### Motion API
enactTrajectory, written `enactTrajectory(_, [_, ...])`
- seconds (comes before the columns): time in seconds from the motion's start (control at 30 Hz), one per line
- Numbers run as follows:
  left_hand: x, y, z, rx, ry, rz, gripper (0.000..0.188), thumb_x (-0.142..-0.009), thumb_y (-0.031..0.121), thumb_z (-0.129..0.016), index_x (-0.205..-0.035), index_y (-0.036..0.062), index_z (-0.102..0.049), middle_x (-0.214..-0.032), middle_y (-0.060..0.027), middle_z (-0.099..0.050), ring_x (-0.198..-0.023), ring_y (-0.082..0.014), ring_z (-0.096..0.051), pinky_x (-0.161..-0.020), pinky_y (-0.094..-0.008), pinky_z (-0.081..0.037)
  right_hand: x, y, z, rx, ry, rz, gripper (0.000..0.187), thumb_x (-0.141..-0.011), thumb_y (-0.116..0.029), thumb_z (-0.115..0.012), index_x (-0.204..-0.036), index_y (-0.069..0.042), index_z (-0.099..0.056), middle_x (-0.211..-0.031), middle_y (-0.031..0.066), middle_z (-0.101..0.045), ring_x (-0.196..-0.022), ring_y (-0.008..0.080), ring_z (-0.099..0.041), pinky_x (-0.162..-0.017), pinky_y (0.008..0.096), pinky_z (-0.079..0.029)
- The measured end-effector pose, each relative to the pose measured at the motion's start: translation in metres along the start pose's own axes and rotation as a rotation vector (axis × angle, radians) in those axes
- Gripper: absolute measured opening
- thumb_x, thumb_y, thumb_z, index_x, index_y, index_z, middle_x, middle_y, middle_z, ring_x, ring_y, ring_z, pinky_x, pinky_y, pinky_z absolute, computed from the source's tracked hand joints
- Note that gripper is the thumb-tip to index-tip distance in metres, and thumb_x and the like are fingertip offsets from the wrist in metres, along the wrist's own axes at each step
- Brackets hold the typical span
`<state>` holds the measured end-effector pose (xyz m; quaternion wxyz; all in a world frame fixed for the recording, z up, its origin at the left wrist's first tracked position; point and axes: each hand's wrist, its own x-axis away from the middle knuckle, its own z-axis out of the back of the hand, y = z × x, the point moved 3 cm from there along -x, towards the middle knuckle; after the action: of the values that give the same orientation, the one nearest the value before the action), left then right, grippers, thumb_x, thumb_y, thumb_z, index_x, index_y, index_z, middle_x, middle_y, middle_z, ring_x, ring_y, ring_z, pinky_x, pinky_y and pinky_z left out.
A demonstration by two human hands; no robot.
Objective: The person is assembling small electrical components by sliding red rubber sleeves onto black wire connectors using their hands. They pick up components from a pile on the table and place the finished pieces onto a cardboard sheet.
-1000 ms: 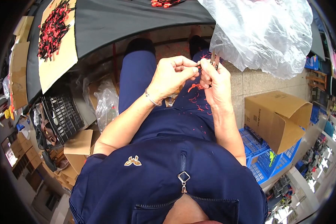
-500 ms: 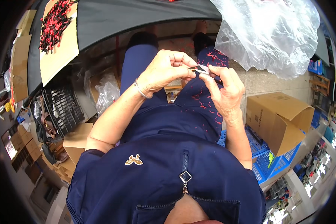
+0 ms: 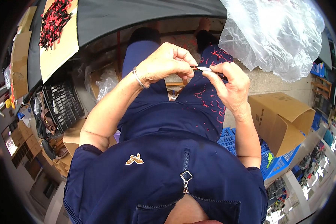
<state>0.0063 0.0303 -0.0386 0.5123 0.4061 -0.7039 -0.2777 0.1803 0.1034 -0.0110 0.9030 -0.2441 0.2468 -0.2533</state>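
Above my lap, my left hand (image 3: 170, 64) pinches a small black and red piece (image 3: 194, 68) between thumb and fingers. Its kind is mostly hidden by the fingertips. Close beside it, my right hand (image 3: 232, 83) is closed around a small silver-bladed cutter (image 3: 204, 68), whose blade points at the piece and meets or nearly meets it. The handle is largely covered by my fingers. Thin red scraps (image 3: 218, 56) lie scattered over the right leg of my dark blue trousers.
A pile of small red and black pieces (image 3: 56, 24) lies on a cardboard sheet (image 3: 59, 61) on the black-covered table (image 3: 112, 18). Clear plastic (image 3: 272, 37) hangs at the upper right. An open carton (image 3: 276, 115) rests on a blue crate (image 3: 283, 160); a black crate (image 3: 65, 102) stands left.
The cutter's blades, spread apart earlier, now look closed together at the piece. Both hands have shifted slightly, the right one outward to the right.
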Motion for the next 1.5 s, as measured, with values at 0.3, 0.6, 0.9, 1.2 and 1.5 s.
enactTrajectory(0.3, [-0.004, -0.004, 0.001, -0.021, 0.035, 0.019, 0.013, -0.076, 0.003, -0.062, -0.087, -0.0034, -0.064, -0.074, -0.0083, -0.067, -0.066, -0.0091, -0.062, -0.065, -0.0225, -0.051, 0.005, 0.011, -0.007, -0.267, 0.024, -0.28, 0.016, -0.074, -0.013, -0.076, -0.081, -0.005, -0.064, -0.07, 0.0022, -0.063, -0.063, 0.0098, -0.057, -0.055, 0.0244, -0.045])
enactTrajectory(0.6, [0.004, -0.009, -0.026, -0.846, 0.502, -0.764, 0.015, -0.074, 0.001, -0.068, -0.089, 0.0014, -0.068, -0.081, -0.0101, -0.069, -0.071, -0.0189, -0.068, -0.064, -0.0256, -0.054, 0.021, 0.023, -0.04, -1.05, 0.065, -0.89, 0.018, -0.082, -0.017, -0.072, -0.079, -0.002, -0.062, -0.061, -0.0068, -0.052, -0.051, -0.0014, -0.039, -0.045, 0.016, -0.028])
enactTrajectory(0.9, [-0.002, -0.022, -0.021, -0.23, 0.311, -0.246, 0.017, -0.083, 0.01, -0.065, -0.097, 0.0004, -0.065, -0.088, -0.0045, -0.068, -0.083, -0.0107, -0.063, -0.078, -0.0247, -0.05, 0.019, 0.031, -0.04, -1.024, 0.086, -0.758, 0.01, -0.085, -0.012, -0.066, -0.081, -0.004, -0.062, -0.061, -0.0092, -0.048, -0.053, -0.0018, -0.037, -0.047, 0.0166, -0.027])
enactTrajectory(1.2, [-0.007, -0.031, -0.011, 0.108, 0.196, -0.023, 0.017, -0.084, 0.014, -0.066, -0.096, 0.0016, -0.065, -0.085, -0.0036, -0.067, -0.079, -0.0064, -0.061, -0.075, -0.0217, -0.048, 0.005, 0.027, -0.041, -0.911, 0.172, -0.748, 0.019, -0.081, -0.005, -0.069, -0.098, -0.001, -0.061, -0.067, -0.0069, -0.052, -0.059, 0.0005, -0.041, -0.053, 0.0172, -0.032])
enactTrajectory(1.5, [0.025, 0.014, 0.076, 0.125, 0.661, -0.459, 0.024, -0.084, 0.009, -0.063, -0.106, -0.0016, -0.059, -0.089, -0.0135, -0.067, -0.071, -0.0137, -0.062, -0.069, -0.0253, -0.051, 0.013, 0.036, -0.044, -0.841, 0.2, -0.775, 0.019, -0.084, -0.002, -0.065, -0.102, 0.001, -0.059, -0.075, -0.0023, -0.057, -0.062, 0.0029, -0.048, -0.059, 0.017, -0.04])
